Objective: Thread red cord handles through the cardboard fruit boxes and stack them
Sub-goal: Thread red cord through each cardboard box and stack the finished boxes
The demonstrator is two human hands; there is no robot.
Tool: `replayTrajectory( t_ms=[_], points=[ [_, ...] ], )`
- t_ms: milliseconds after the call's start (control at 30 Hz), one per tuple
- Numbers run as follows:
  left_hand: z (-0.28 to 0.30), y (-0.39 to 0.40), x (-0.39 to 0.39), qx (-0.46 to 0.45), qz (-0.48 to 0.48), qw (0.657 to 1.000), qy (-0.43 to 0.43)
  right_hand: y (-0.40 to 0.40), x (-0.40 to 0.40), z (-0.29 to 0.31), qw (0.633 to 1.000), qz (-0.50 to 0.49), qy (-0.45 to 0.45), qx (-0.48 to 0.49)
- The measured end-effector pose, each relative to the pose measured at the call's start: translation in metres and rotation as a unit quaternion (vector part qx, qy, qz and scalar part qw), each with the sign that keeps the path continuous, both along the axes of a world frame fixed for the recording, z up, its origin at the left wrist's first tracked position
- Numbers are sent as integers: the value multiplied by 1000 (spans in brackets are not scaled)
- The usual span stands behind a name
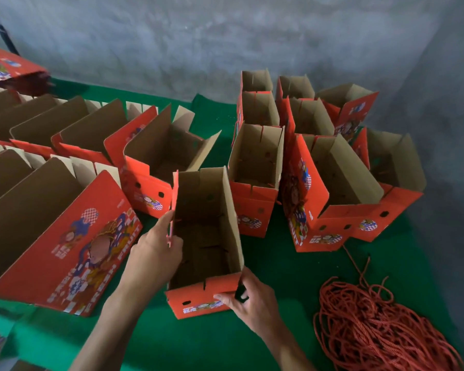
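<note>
Honestly, light but floppy box [206,236].
Your left hand [156,253] pinched its side flap, right hand [249,301] gripped the stiffer front corner.

The pile of red cord [381,328] runs off the bottom edge. The flat box stack [8,68] is cut by the left edge. Small print on the held box [202,306] is blurred, unreadable.

Two bare forearms, no sleeves — hands [156,253] unadorned, ungloved
</note>
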State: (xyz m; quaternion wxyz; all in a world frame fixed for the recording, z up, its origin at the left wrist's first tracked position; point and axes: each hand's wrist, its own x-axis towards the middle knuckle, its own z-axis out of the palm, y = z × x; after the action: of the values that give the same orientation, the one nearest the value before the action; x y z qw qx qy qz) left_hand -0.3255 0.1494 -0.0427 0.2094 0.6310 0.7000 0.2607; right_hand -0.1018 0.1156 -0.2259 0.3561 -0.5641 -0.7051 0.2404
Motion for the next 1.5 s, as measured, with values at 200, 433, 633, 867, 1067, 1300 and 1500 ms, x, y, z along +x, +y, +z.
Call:
replayTrajectory(
  t_ms=[200, 433, 633, 867, 1067, 1300, 1500],
  points=[
    [-8, 40, 2, -22, -72, 985, -158, 3, -8, 0, 992, -126, 20, 21],
    [-23, 71, 34, 37, -40, 955, -290, 27, -24, 6, 977, -174, 119, -19],
    [-28, 94, 26, 74, -57, 971, -220, 43, -27, 6, 969, -170, 180, -8],
    [12, 186, -5, 169, -149, 974, -15, 52, -18, 0, 976, -163, 145, 7],
    [-3, 247, 3, 124, -184, 942, 252, 54, -19, -6, 975, -177, 134, 0],
    [-16, 265, 4, 179, -108, 932, 296, 53, -11, -11, 969, -194, 155, 2],
    [-6, 264, -28, 167, -76, 941, 285, 53, -6, 5, 971, -171, 169, 2]
  ],
)
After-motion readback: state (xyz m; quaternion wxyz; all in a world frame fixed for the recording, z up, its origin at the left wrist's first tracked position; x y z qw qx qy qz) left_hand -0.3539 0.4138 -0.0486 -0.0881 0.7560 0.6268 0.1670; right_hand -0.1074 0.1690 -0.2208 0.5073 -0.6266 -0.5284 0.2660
